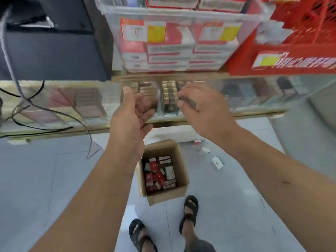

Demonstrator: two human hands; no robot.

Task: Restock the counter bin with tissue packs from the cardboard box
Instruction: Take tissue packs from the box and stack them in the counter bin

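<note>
Head view: left hand (pixel 131 113) is raised, fingers relaxed and slightly spread, palm empty. Right hand (pixel 201 108) curls its fingers downward; whether they pinch anything I cannot tell. Counter bin (pixel 181 12), stacked with tissue packs (pixel 169 50), stands just above the fingertips. Cardboard box (pixel 180 160) holding loose packs (pixel 158 173) sits on the floor well below the fingers.

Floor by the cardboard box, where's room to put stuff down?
Bare floor lies left of the cardboard box, up to the cables, and right of the sandals. Crowded: loose packs lie right of the box.
</note>
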